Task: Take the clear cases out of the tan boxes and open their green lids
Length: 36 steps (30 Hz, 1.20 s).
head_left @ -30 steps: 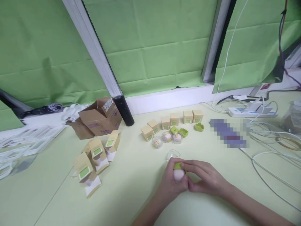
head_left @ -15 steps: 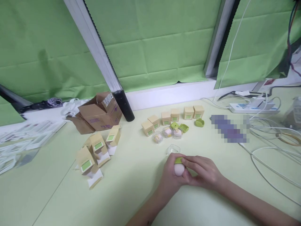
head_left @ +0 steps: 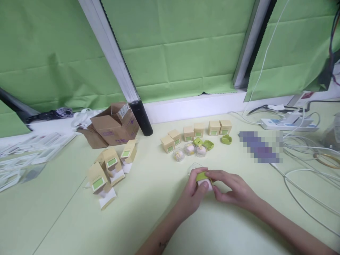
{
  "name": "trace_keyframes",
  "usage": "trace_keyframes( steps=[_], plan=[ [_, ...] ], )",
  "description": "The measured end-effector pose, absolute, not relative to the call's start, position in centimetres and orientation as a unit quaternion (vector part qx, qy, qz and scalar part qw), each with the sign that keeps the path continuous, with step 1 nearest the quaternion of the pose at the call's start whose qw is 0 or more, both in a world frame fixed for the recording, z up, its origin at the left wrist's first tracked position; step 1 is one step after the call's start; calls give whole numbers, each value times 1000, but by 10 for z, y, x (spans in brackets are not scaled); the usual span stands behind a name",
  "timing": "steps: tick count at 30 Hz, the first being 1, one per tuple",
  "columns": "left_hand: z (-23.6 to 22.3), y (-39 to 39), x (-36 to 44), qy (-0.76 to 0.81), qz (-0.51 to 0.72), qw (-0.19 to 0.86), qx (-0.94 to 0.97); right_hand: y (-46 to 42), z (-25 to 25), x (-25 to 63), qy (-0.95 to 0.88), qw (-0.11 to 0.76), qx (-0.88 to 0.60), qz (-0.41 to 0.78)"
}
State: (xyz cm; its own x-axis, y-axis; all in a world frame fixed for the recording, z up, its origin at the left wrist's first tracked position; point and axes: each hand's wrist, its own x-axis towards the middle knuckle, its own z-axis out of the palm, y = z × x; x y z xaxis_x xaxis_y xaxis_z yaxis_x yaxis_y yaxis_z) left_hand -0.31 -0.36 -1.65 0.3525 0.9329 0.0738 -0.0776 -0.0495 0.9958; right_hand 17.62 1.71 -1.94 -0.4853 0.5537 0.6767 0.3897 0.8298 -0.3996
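Note:
Near the front of the table, my left hand (head_left: 195, 193) wraps round a small rounded pale pink piece (head_left: 206, 183) set in a green plastic cup (head_left: 202, 176). Its thumb presses on the pink face. My right hand (head_left: 233, 187) pinches the right side of the same piece between fingers and thumb. Just behind my left fingers lies a clear plastic shell (head_left: 193, 166), partly covered. Farther back are clear shells with pale pink contents (head_left: 201, 151), a clear shell (head_left: 179, 154) at their left, and loose green cups (head_left: 208, 144) beside them. Another green cup (head_left: 226, 139) rests to the right.
Several small beige boxes (head_left: 188, 134) stand in a row behind. Opened beige boxes (head_left: 98, 180) lie at left, near a brown carton (head_left: 114, 127) and a black cylinder (head_left: 142, 118). A power strip (head_left: 288, 124), white cables (head_left: 300, 193) and a blurred-out item (head_left: 259, 147) occupy the right.
The pink piece has turned in my hands and my left thumb has moved onto its face. My right thumb has drawn away from my left hand. The view has shifted slightly.

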Motion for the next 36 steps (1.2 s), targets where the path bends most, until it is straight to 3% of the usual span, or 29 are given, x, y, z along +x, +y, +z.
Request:
trace_keyframes(
  steps=[12, 21, 27, 36],
  plan=[
    [-19, 1, 1, 350, 495, 586, 538, 16, -18, 178, -788, 433, -340, 276],
    [-26, 1, -8, 438, 429, 501, 611, 33, -26, 172, -660, 398, -346, 534],
    [-40, 23, -23, 570, 379, 338, 646, 57, -14, 174, -641, 447, -378, 496],
    [-66, 26, -7, 610, 287, 242, 698, 49, -30, 157, -796, 321, -356, 369]
  ],
)
